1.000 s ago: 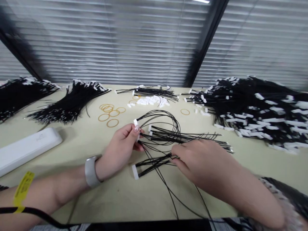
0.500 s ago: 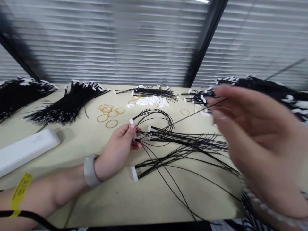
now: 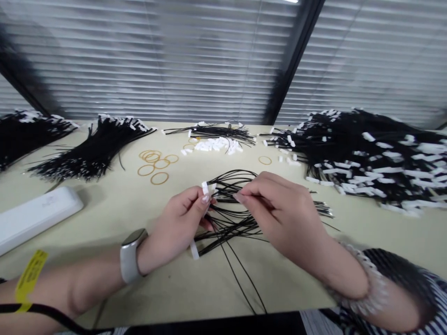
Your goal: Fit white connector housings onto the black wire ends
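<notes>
My left hand [image 3: 186,209] pinches a white plastic connector [image 3: 205,188] between thumb and fingers, with thin black wires [image 3: 230,177] running out of it to the right. Close to its right, my right hand [image 3: 282,209] has its thumb and index fingertips pressed together on a black wire; the exact wire end is hidden by the fingers. Under both hands lie more wired harnesses, one ending in a white connector [image 3: 194,250] on the table below my left fingers. Two loose wires [image 3: 240,274] hang down toward the table's front edge.
Gold-coloured rings [image 3: 153,160] lie left of centre. Loose white connectors [image 3: 218,145] are heaped behind the hands. A large pile of wired harnesses [image 3: 377,153] fills the right, and black wire bundles [image 3: 98,149] lie at left. A white oblong device [image 3: 38,218] sits at the left edge.
My right hand has come from the right, where it held a single wire stretched out, in to the connector. My left hand has shifted slightly right with the connector.
</notes>
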Available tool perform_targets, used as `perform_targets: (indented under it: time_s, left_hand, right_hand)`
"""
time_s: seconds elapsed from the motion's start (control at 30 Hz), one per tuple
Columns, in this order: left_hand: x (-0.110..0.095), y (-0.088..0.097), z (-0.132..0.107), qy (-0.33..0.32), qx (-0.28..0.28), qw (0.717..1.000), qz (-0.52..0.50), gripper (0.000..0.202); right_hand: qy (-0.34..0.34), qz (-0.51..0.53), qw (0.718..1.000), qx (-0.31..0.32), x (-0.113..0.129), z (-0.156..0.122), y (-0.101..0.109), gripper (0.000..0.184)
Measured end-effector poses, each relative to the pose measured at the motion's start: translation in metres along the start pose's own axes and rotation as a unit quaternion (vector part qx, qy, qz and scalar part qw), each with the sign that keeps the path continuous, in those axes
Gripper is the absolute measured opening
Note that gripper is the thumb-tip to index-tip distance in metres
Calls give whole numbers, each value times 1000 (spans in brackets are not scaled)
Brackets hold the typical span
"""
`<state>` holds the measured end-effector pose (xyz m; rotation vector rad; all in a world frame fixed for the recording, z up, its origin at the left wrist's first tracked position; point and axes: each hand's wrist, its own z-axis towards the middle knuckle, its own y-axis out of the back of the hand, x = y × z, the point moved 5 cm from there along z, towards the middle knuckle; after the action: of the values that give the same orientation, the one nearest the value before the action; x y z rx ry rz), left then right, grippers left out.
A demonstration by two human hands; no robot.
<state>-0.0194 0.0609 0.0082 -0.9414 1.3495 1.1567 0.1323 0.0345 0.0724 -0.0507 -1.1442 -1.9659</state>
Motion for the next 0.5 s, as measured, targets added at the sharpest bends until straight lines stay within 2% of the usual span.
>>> perform_targets:
  time_s: [0.27,0.5]
  left_hand:
    - [1,-4,-5,-1,19,1000,-21,25]
    - [-2,-5,-5,-9,33,999,-13,25]
  right_hand:
    - [-8,-2,999,38,-1,0,-12,15]
    - [-10,-9,998,56,-1,0,-14,16]
